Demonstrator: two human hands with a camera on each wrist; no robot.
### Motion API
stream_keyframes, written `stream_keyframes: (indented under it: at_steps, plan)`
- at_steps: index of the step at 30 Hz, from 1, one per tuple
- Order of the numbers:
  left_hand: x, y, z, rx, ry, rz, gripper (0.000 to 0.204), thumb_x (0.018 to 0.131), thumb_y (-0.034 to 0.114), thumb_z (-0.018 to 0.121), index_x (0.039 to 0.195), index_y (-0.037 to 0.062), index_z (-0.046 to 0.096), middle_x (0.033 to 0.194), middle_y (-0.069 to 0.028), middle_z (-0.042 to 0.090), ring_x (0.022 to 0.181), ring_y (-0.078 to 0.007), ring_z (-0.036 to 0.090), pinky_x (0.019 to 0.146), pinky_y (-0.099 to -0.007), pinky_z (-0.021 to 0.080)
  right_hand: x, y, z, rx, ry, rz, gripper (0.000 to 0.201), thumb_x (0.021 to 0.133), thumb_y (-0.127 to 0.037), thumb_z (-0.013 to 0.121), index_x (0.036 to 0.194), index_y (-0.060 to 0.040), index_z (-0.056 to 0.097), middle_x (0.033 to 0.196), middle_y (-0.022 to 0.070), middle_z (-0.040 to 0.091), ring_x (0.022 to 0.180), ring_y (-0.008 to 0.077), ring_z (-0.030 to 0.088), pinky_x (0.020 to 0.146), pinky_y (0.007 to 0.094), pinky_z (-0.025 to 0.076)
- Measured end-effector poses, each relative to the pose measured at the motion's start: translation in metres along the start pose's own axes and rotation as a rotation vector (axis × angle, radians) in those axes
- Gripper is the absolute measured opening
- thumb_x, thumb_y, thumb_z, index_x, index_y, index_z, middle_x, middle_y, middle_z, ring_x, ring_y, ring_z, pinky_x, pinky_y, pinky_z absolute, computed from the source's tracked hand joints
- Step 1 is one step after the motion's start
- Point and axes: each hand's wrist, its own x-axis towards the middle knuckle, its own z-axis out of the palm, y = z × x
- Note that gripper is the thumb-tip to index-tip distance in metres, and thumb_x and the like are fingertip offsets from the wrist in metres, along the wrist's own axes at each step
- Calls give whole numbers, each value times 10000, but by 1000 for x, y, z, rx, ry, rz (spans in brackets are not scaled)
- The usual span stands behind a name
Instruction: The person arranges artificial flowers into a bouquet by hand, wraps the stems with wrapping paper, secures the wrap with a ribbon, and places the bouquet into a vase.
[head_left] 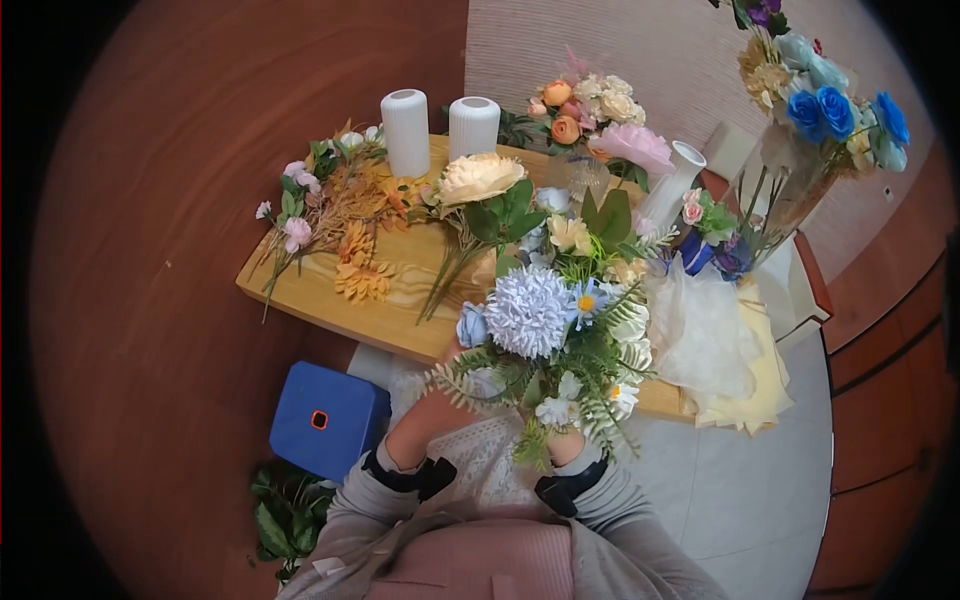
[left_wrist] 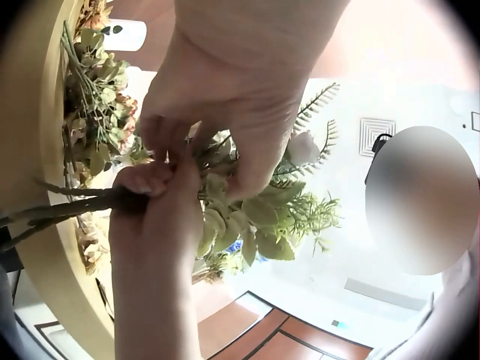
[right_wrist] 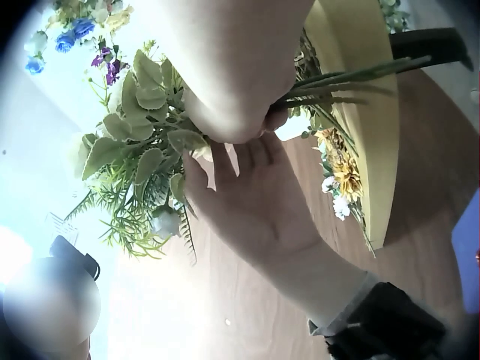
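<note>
A bouquet (head_left: 540, 320) of artificial flowers, with a large pale-blue pompom bloom, a blue daisy, white flowers and fern leaves, is held up before the body. My right hand (right_wrist: 247, 67) grips its bundled stems (left_wrist: 90, 201) just below the leaves; the cut ends stick out past the fist. Close above that grip, my left hand (left_wrist: 232, 97) has its bent fingers and thumb around the upper stems among the leaves (left_wrist: 259, 225). Its palm shows in the right wrist view. From the head view, blooms hide most of both hands.
A wooden table (head_left: 410, 330) bears a cream flower (head_left: 480, 180), orange flowers (head_left: 360, 280), two white ribbed vases (head_left: 405, 135), a tilted white vase (head_left: 672, 190) and wrapping sheets (head_left: 705, 330). Tall blue roses (head_left: 820, 112) stand at right. A blue stool (head_left: 325, 418) is at left.
</note>
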Motion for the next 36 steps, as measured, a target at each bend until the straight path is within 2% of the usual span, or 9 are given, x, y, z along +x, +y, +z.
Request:
stream_keyframes:
  at_steps: [8, 10, 17, 25, 28, 30, 32, 34, 36]
  plan:
    - [-38, -45, 19, 628, -8, 17, 355, 818, 105, 546, 1166, 42, 519, 1138, -143, 547, 1034, -272, 530, 930, -380, 382, 39, -8, 21, 67, 16, -6, 476, 886, -147, 523, 1320, -129, 328, 1249, 68, 437, 1003, 179, 474, 836, 291, 446]
    - [-49, -132, 12, -271, 74, -364, 355, 828, 102, 532, 1178, 45, 519, 1138, -149, 550, 1022, -283, 540, 899, -370, 413, 44, -8, 17, 92, 2, -19, 487, 886, -148, 522, 1329, -133, 318, 1256, 68, 431, 1008, 182, 470, 841, 292, 445]
    - [-10, -72, -10, 72, -28, 63, 327, 872, 126, 524, 1170, -8, 503, 1157, -161, 542, 1017, -242, 559, 834, -370, 468, 128, -23, 4, 199, -97, -51, 529, 886, -148, 518, 1360, -147, 283, 1281, 69, 409, 1026, 189, 456, 858, 298, 440]
    - [-9, -39, -33, -205, -81, -49, 435, 785, 172, 673, 1167, 35, 517, 1160, -86, 563, 1005, -208, 554, 889, -356, 456, 102, -21, 10, 278, -121, -63, 577, 886, -149, 513, 1395, -163, 242, 1309, 69, 384, 1047, 197, 440, 879, 303, 434]
    - [4, 11, -83, 510, -120, -203, 371, 795, 179, 645, 1135, 50, 572, 1084, -80, 603, 980, -187, 571, 900, -325, 432, 105, -21, 9, 302, -111, -64, 595, 886, -149, 511, 1408, -169, 227, 1319, 69, 374, 1055, 200, 434, 886, 306, 432]
    - [12, -4, -131, 480, 125, -127, 276, 810, 187, 632, 1043, 40, 617, 936, -66, 644, 882, -151, 599, 805, -291, 464, 101, -20, 9, 320, -99, -65, 607, 886, -149, 510, 1417, -173, 217, 1326, 69, 368, 1060, 202, 430, 891, 307, 430]
    - [9, -19, -183, 685, 667, -268, 267, 845, 234, 605, 1010, 25, 620, 852, -70, 643, 786, -139, 599, 701, -270, 469, 97, -1, 9, 1517, -154, 115, 639, 873, -160, 533, 1422, -194, 208, 1319, 55, 374, 1054, 198, 419, 928, 333, 402]
    - [-5, -53, -251, 1044, 917, -179, 312, 888, 275, 509, 1036, 13, 591, 949, -204, 611, 907, -347, 581, 786, -399, 460, 86, 27, 4, 1308, 210, 425, 651, 825, -245, 577, 1399, -200, 273, 1331, 79, 370, 1122, 249, 402, 1011, 394, 306]
    - [-22, -67, -284, 1448, 989, -466, 281, 841, 270, 568, 988, 31, 565, 956, -200, 593, 939, -376, 560, 774, -450, 449, 71, 77, -11, -258, -119, 279, 654, 768, -274, 620, 1352, -169, 346, 1340, 100, 365, 1180, 280, 376, 1024, 414, 284]
